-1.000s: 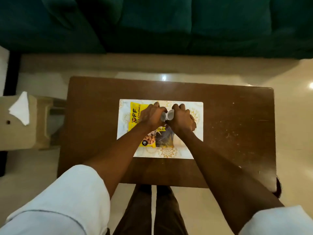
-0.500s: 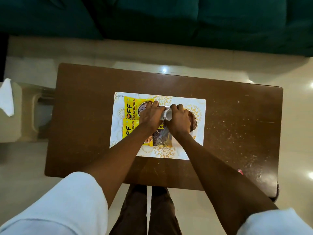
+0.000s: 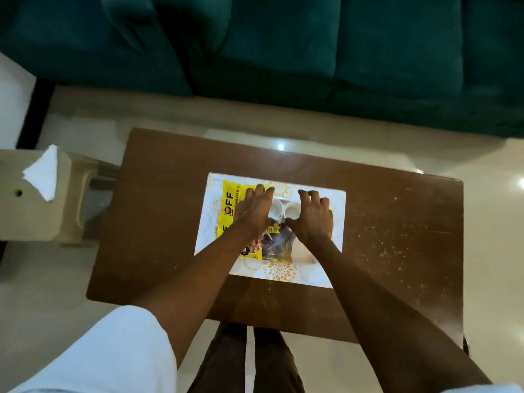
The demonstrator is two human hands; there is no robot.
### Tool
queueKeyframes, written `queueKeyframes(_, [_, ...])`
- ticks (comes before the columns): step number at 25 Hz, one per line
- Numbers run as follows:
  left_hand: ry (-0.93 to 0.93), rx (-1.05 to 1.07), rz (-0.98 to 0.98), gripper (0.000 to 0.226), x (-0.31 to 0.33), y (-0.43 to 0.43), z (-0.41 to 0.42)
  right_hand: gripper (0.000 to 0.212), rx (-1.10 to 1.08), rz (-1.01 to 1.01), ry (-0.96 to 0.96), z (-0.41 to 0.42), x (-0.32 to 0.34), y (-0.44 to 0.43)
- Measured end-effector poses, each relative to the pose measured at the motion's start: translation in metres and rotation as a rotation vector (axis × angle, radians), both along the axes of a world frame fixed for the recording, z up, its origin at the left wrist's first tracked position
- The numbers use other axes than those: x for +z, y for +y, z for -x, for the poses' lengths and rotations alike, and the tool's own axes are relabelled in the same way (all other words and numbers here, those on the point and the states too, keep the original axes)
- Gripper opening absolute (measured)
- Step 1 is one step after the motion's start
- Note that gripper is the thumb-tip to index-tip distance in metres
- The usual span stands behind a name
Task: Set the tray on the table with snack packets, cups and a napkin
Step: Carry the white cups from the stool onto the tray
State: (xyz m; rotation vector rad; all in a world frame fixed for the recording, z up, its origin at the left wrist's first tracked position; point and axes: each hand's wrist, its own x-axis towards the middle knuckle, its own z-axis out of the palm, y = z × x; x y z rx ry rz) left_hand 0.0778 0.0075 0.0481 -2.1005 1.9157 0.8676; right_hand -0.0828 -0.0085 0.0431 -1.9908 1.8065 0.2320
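A: Head view, the only one. Tray (image 3: 317, 275), white with gold flower print, lies flat near the middle of the brown table (image 3: 158, 222). On it: a yellow snack packet (image 3: 229, 205) at the left, a darker clear packet (image 3: 276, 246) overlapping its near right edge, and two white cups (image 3: 283, 210) standing upright side by side at the far middle.

B: Hands?

A: Left hand (image 3: 255, 211) has its fingers spread and loosely curved, palm down over the yellow packet, just beside the left cup. Right hand (image 3: 313, 217) is likewise unclenched, fingers arched just beside the right cup. Neither clamps anything that I can see, though whether the fingertips touch the cup rims is hard to judge from above.

B: Napkin?

A: A white folded napkin (image 3: 42, 174) sits on the beige stool (image 3: 31, 194) to the left of the table, well apart from the tray. Not yet on it, so I'd call that the remaining step.

B: Handling notes?

A: Judgement only. Cups look small and light, probably thin-walled; easy to tip or crush, so take them around the side wall near the rim with gentle pressure. Packets are soft, crinkly, likely slippery film; pinch at a sealed edge. The napkin is limp and weightless; lift by a corner or the fold, and lay it on bare tray, right of the cups.
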Motion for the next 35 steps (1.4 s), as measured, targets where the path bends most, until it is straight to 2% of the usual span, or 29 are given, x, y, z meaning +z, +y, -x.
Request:
queueKeyframes(4, [0.015,0.085,0.147,0.087,0.081,-0.031,-0.030,0.078,0.091,0.171,-0.047,-0.026,0.084,-0.035])
queueKeyframes(9, [-0.054,0.167,0.327,0.101,0.250,-0.053,-0.101,0.080,0.199,0.383,-0.114,-0.081,0.262,-0.095])
queueKeyframes(15, [-0.251,0.391,0.690,0.096,0.492,0.001,-0.249,0.076,0.419,0.687,-0.318,-0.226,0.509,-0.100])
queueKeyframes(20, [-0.405,0.495,0.922,0.091,0.626,0.095,-0.366,0.074,0.640,0.841,-0.531,-0.377,0.635,-0.024])
queueKeyframes(24, [-0.522,0.561,0.968,0.087,0.682,0.179,-0.464,0.075,0.745,0.899,-0.639,-0.490,0.687,0.054])
queueKeyframes(28, [-0.604,0.578,0.976,0.087,0.712,0.248,-0.550,0.074,0.789,0.932,-0.725,-0.589,0.717,0.113])
queueKeyframes(31, [-0.580,0.642,0.988,0.086,0.713,0.287,-0.602,0.072,0.787,0.890,-0.773,-0.651,0.719,0.144])
queueKeyframes(35, [-0.487,0.709,0.962,0.086,0.680,0.301,-0.646,0.070,0.789,0.812,-0.761,-0.704,0.685,0.152])
